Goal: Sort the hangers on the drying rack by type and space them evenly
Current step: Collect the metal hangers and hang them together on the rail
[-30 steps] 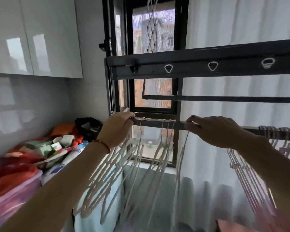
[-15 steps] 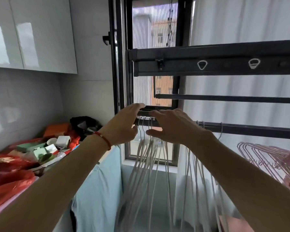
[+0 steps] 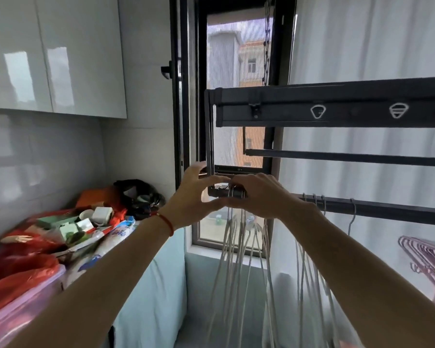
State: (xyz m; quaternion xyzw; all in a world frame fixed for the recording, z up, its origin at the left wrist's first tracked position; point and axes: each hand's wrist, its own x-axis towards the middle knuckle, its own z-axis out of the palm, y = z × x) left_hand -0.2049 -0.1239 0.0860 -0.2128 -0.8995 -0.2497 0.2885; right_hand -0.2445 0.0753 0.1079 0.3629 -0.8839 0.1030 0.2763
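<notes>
The dark drying rack's lower rail (image 3: 387, 209) runs from the window to the right edge. A bunch of several white hangers (image 3: 236, 259) hangs at the rail's left end. My right hand (image 3: 259, 197) lies over their hooks, fingers curled on them and the rail. My left hand (image 3: 194, 197) cups the rail's end, with fingers up against the rack's end frame and thumb below. More white hangers (image 3: 309, 272) hang just right of my right wrist, then a single hook (image 3: 352, 214). Pink hangers (image 3: 427, 254) are bunched at the far right.
Above are the rack's wide upper beam (image 3: 337, 106) and a thin middle rail (image 3: 349, 156). Behind stand a dark window frame (image 3: 183, 96) and a white curtain (image 3: 374, 46). At left a counter carries red bags and boxes (image 3: 48, 234), under wall cabinets (image 3: 55, 54).
Both hands have come together at the rail's left end. The white hangers, spread out a second ago, are now packed into a tight bunch there, and my view has turned left.
</notes>
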